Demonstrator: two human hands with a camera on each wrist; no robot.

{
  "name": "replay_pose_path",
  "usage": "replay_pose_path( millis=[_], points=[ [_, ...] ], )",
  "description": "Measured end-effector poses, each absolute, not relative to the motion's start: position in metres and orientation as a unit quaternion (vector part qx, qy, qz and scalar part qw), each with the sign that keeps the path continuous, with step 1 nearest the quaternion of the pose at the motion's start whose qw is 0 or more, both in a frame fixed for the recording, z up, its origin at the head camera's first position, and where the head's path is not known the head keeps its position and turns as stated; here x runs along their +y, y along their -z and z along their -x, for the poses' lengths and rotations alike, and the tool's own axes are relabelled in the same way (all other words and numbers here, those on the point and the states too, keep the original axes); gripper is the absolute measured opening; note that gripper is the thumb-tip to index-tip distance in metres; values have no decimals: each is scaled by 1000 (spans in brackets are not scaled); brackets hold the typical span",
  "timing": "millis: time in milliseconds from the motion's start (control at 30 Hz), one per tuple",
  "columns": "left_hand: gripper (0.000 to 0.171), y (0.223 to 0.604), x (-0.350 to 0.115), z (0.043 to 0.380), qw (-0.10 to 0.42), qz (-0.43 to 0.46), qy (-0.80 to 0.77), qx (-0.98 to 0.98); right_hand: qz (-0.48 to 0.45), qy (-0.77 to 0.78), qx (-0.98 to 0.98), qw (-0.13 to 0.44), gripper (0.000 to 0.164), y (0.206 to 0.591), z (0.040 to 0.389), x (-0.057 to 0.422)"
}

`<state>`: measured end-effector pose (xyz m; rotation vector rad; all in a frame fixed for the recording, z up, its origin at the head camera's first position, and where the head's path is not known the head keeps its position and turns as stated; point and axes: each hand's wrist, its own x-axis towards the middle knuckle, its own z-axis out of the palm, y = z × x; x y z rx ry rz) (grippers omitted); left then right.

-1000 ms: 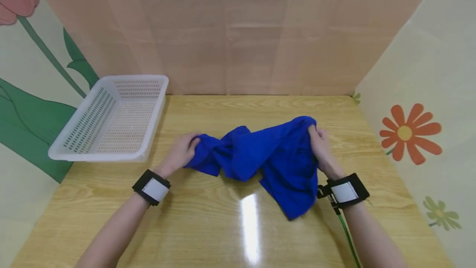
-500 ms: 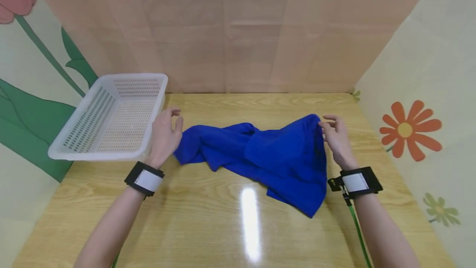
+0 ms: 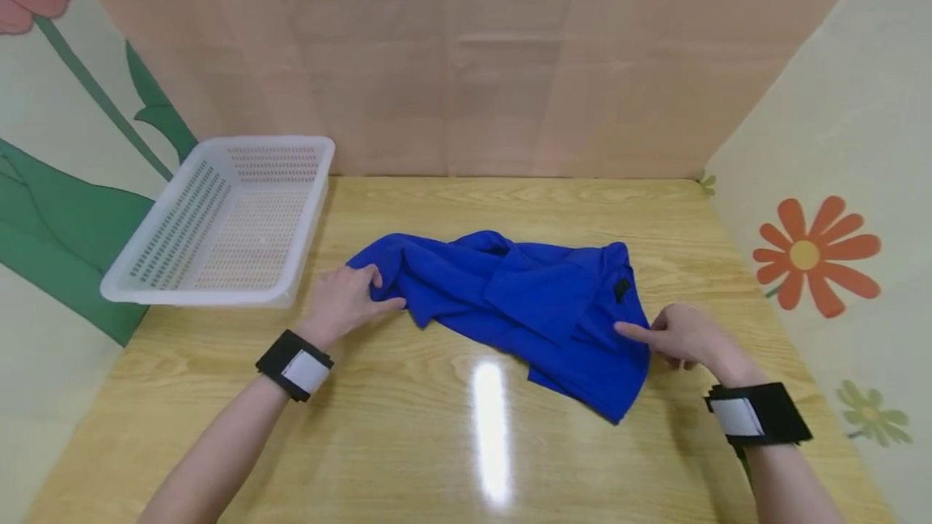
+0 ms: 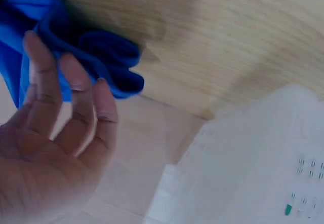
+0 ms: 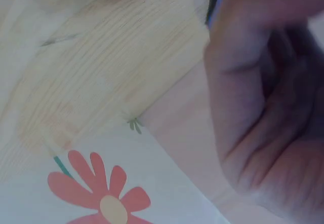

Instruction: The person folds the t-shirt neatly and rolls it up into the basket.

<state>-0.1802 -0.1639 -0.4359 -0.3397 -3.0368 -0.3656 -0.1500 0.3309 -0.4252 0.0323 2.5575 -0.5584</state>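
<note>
A crumpled blue garment [image 3: 510, 289], with a small black label near its right end, lies stretched sideways on the wooden table. Its exact kind is hard to tell through the folds. At its left end is my left hand [image 3: 342, 306], thumb and fingers apart over the cloth; the left wrist view shows the loosely bent fingers [image 4: 81, 92] in front of the blue folds. My right hand [image 3: 688, 334] is at the garment's right edge, one straight finger reaching onto the cloth and the others bent underneath. In the right wrist view, the hand hides nearly all the cloth.
A white perforated plastic basket [image 3: 309, 225] stands at the table's back left, close to my left hand. Behind the wooden table [image 3: 408, 443] rises a pinkish wall covering [image 3: 451, 63]. Flower-patterned walls [image 3: 823, 144] flank both sides.
Both hands gripped the garment, then let go as it spread out flatter. My left hand has come back to its left end; my right hand has moved down along the right edge.
</note>
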Motion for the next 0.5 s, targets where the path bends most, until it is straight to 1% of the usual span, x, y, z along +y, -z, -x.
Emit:
replay_pose_path(
  millis=[67,133,167,233,267,333,400,433,500],
  points=[
    [64,437,-162,181,34,88,113,-989,-27,195,931,306,67,427,143,328],
    [70,440,-162,182,30,61,108,-992,-31,201,922,331,64,432,140,324],
    [70,441,-163,182,26,50,104,-993,-26,204,920,335,62,435,140,322],
    [61,443,-165,184,18,31,106,-994,-6,221,917,333,53,440,141,318],
    [53,444,-166,185,18,27,114,-993,9,233,916,326,47,442,143,317],
    [38,444,-168,189,40,29,156,-987,39,266,917,294,33,442,147,318],
    [29,441,-170,195,87,34,218,-972,56,309,915,254,24,436,149,324],
    [28,438,-171,198,112,34,252,-961,58,335,912,230,22,432,151,327],
    [26,430,-173,201,168,31,326,-930,63,400,898,172,25,422,153,332]
  ],
)
